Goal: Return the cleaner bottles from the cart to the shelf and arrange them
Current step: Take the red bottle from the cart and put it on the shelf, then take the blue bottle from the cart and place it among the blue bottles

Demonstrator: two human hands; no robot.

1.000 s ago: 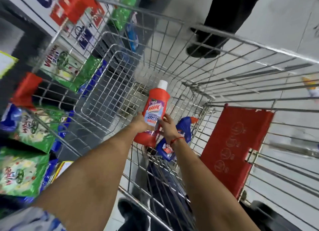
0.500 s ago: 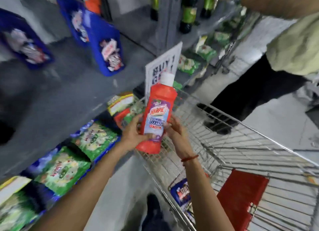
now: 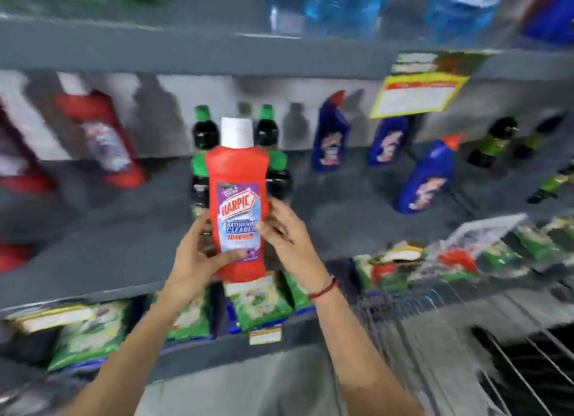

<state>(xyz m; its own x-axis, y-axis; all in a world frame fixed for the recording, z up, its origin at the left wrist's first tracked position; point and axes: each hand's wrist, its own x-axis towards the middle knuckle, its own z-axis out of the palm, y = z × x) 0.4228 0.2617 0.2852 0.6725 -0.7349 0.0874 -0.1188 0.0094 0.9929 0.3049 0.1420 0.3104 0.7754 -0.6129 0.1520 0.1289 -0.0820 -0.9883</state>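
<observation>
Both the left hand (image 3: pixel 198 260) and right hand (image 3: pixel 285 229) are gripping the red cleaner bottle (image 3: pixel 237 210), upright, cap up, before the shelf (image 3: pixel 341 216); matching red bottles (image 3: pixel 102 139), seemingly, are standing left.

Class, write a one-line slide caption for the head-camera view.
Both hands, left hand and right hand, hold a red Harpic bottle upright before the grey shelf.
</observation>
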